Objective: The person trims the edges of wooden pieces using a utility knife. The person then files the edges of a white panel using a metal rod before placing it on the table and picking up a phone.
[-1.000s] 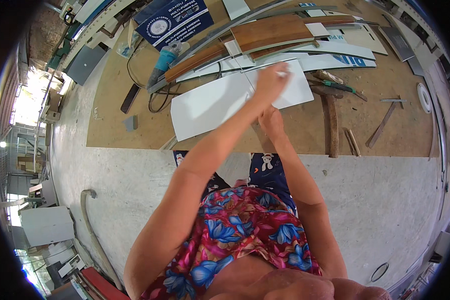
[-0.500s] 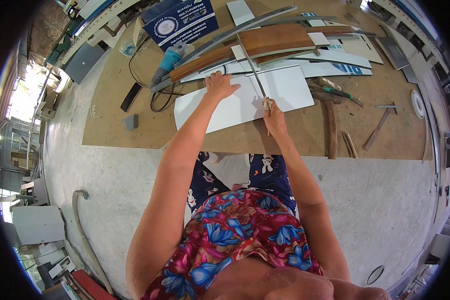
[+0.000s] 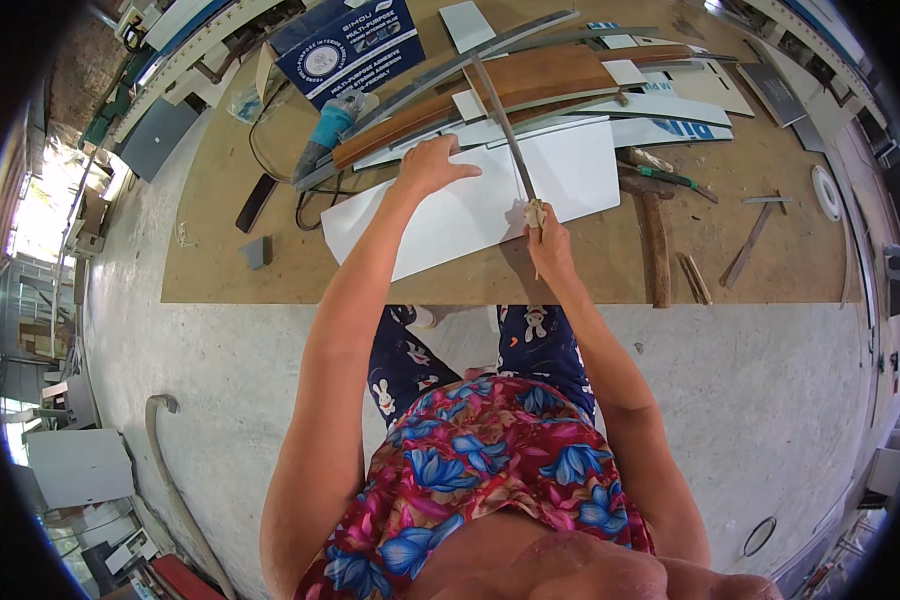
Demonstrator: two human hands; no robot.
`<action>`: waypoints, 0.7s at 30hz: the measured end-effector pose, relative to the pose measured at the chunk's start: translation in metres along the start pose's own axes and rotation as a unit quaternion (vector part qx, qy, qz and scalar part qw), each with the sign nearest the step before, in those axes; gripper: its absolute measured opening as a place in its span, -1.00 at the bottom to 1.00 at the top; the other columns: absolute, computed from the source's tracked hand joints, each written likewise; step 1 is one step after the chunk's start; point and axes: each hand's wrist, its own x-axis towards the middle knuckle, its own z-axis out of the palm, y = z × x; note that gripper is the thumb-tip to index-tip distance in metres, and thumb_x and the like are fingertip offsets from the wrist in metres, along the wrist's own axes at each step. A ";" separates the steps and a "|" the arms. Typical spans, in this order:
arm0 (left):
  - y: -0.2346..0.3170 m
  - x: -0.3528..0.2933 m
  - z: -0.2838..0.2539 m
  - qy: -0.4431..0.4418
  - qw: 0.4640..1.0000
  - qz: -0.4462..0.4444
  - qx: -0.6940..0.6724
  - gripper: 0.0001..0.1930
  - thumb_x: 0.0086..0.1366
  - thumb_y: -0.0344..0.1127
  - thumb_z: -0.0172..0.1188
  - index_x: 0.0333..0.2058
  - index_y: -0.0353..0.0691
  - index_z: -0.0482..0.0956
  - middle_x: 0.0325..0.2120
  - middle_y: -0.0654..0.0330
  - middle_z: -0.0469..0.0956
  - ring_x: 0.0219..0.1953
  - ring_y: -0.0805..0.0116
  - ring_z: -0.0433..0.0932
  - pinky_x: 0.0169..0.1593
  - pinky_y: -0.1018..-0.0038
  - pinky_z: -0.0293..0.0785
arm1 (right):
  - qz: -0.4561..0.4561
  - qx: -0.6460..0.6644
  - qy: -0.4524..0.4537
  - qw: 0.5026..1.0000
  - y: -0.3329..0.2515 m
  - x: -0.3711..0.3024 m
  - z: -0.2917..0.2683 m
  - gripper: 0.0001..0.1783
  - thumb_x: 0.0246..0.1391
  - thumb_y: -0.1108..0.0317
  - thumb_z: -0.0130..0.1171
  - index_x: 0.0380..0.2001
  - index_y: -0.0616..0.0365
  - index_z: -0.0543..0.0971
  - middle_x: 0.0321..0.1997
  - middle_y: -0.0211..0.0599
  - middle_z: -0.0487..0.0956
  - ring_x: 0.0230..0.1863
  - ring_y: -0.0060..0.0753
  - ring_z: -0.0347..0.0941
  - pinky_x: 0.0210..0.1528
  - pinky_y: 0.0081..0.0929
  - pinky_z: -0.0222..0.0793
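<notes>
A white panel lies slanted near the front of the bench, a thin dark line running across it beside the blade. Over its far left part is my left hand, fingers bent and thumb spread wide; whether it presses on the panel I cannot tell. My right hand is closed around the pale, wrapped-looking handle of a long narrow metal blade. The blade points away from me, crossing above the panel, and its far end reaches the brown board.
Behind the panel are stacked strips and boards. A blue angle grinder and a blue-and-white box stand at the left. To the right lie a hammer, a green-handled tool, a metal square and a white tape roll.
The white panel has shifted toward the near left, its left end now lower. My left hand has moved slightly left, its thumb still spread. My right hand keeps its hold on the blade's handle.
</notes>
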 end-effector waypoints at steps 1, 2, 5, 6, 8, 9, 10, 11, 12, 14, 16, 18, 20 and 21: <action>0.002 -0.005 -0.002 0.012 0.999 0.040 -0.012 -0.39 -0.05 0.16 0.34 -0.20 -0.27 0.55 -0.24 -0.03 0.59 -0.17 0.01 0.56 -0.13 0.23 0.43 | -0.021 -0.003 -0.001 1.000 -0.002 -0.005 -0.004 -0.61 0.04 0.50 0.01 -0.01 0.26 0.31 -0.40 0.18 0.54 -0.33 0.25 0.49 -0.33 -0.03 0.39; 0.003 -0.013 -0.004 0.024 0.996 0.079 -0.023 -0.42 -0.02 0.12 0.33 -0.17 -0.24 0.56 -0.24 -0.02 0.60 -0.19 0.01 0.56 -0.11 0.20 0.43 | -0.021 -0.001 -0.002 1.000 -0.012 -0.012 -0.009 -0.61 0.04 0.50 0.01 -0.01 0.26 0.31 -0.40 0.18 0.54 -0.33 0.25 0.49 -0.33 -0.03 0.39; 0.017 -0.040 -0.002 0.101 0.989 0.099 -0.038 -0.62 0.04 0.03 0.30 -0.31 -0.14 0.59 -0.38 0.06 0.61 -0.29 0.05 0.57 -0.08 0.21 0.39 | -0.020 -0.022 0.012 0.999 -0.048 -0.033 -0.032 -0.61 0.02 0.52 0.01 -0.03 0.29 0.32 -0.41 0.18 0.53 -0.35 0.27 0.48 -0.32 -0.01 0.38; 0.023 -0.047 -0.003 0.097 0.989 0.102 -0.038 -0.62 0.04 0.03 0.30 -0.31 -0.14 0.59 -0.38 0.06 0.61 -0.29 0.05 0.57 -0.08 0.21 0.39 | -0.037 -0.033 0.024 0.998 -0.061 -0.037 -0.039 -0.61 0.01 0.53 0.00 -0.03 0.28 0.32 -0.41 0.19 0.53 -0.35 0.28 0.47 -0.30 0.01 0.38; 0.035 -0.059 -0.004 0.138 0.981 0.137 0.006 -0.67 0.06 -0.02 0.29 -0.32 -0.14 0.60 -0.41 0.13 0.60 -0.34 0.09 0.56 -0.14 0.22 0.37 | -0.051 -0.047 0.037 0.997 -0.077 -0.045 -0.046 -0.60 0.00 0.54 -0.01 -0.03 0.27 0.33 -0.41 0.20 0.53 -0.34 0.30 0.47 -0.28 0.03 0.37; 0.042 -0.064 -0.003 0.137 0.981 0.140 0.004 -0.67 0.06 -0.02 0.29 -0.32 -0.14 0.60 -0.41 0.13 0.60 -0.34 0.09 0.56 -0.14 0.22 0.37 | -0.049 -0.054 0.040 0.997 -0.084 -0.048 -0.046 -0.60 -0.01 0.55 -0.02 -0.02 0.27 0.33 -0.40 0.22 0.53 -0.33 0.31 0.47 -0.27 0.05 0.36; 0.049 -0.069 -0.001 0.169 0.974 0.150 0.025 -0.68 0.06 -0.05 0.28 -0.32 -0.14 0.60 -0.43 0.16 0.59 -0.36 0.12 0.56 -0.18 0.23 0.35 | -0.048 -0.062 0.042 0.996 -0.088 -0.051 -0.047 -0.59 -0.02 0.56 -0.02 -0.02 0.27 0.33 -0.40 0.23 0.53 -0.32 0.32 0.47 -0.26 0.06 0.35; 0.053 -0.073 0.000 0.203 0.965 0.157 0.047 -0.70 0.06 -0.07 0.28 -0.32 -0.14 0.60 -0.46 0.18 0.58 -0.37 0.15 0.56 -0.21 0.23 0.33 | -0.049 -0.063 0.042 0.996 -0.094 -0.052 -0.049 -0.59 -0.02 0.56 -0.02 -0.02 0.27 0.33 -0.40 0.23 0.53 -0.32 0.32 0.47 -0.26 0.06 0.35; 0.055 -0.076 0.001 0.205 0.965 0.156 0.046 -0.70 0.06 -0.07 0.28 -0.32 -0.14 0.60 -0.46 0.18 0.58 -0.37 0.15 0.56 -0.21 0.23 0.33 | -0.039 -0.071 0.032 0.996 -0.099 -0.053 -0.050 -0.58 -0.01 0.55 -0.02 -0.01 0.27 0.32 -0.39 0.24 0.53 -0.32 0.32 0.47 -0.26 0.07 0.35; 0.058 -0.081 0.002 0.214 0.962 0.152 0.073 -0.72 0.05 -0.10 0.29 -0.34 -0.14 0.59 -0.49 0.20 0.56 -0.38 0.20 0.56 -0.25 0.25 0.30 | -0.031 -0.080 0.021 0.996 -0.102 -0.054 -0.049 -0.58 -0.01 0.55 -0.02 -0.01 0.26 0.32 -0.38 0.25 0.53 -0.31 0.32 0.47 -0.26 0.07 0.35; 0.062 -0.085 0.002 0.209 0.964 0.147 0.075 -0.72 0.05 -0.10 0.30 -0.35 -0.15 0.58 -0.50 0.20 0.56 -0.38 0.20 0.56 -0.25 0.25 0.31 | -0.046 -0.073 0.023 0.996 -0.103 -0.055 -0.048 -0.49 -0.04 0.60 -0.08 0.07 0.31 0.27 -0.42 0.28 0.49 -0.33 0.36 0.43 -0.30 0.08 0.30; 0.063 -0.088 0.003 0.206 0.966 0.139 0.076 -0.73 0.04 -0.11 0.30 -0.36 -0.15 0.57 -0.50 0.20 0.56 -0.38 0.20 0.56 -0.24 0.24 0.32 | -0.047 -0.086 0.018 0.995 -0.106 -0.058 -0.049 -0.53 -0.03 0.58 -0.06 0.03 0.30 0.28 -0.41 0.27 0.51 -0.33 0.35 0.44 -0.30 0.09 0.31; 0.063 -0.088 0.004 0.205 0.966 0.147 0.064 -0.74 0.06 -0.13 0.29 -0.34 -0.14 0.56 -0.48 0.19 0.58 -0.34 0.20 0.57 -0.21 0.23 0.35 | -0.048 -0.100 0.013 0.994 -0.108 -0.062 -0.048 -0.57 -0.01 0.56 -0.04 0.00 0.28 0.30 -0.40 0.26 0.52 -0.33 0.34 0.46 -0.30 0.10 0.33; 0.064 -0.089 0.004 0.207 0.966 0.145 0.061 -0.74 0.06 -0.13 0.29 -0.34 -0.14 0.56 -0.48 0.19 0.58 -0.34 0.20 0.57 -0.21 0.23 0.35 | -0.052 -0.092 0.017 0.994 -0.108 -0.063 -0.048 -0.55 -0.03 0.59 -0.06 0.02 0.32 0.29 -0.43 0.27 0.50 -0.33 0.35 0.45 -0.31 0.08 0.31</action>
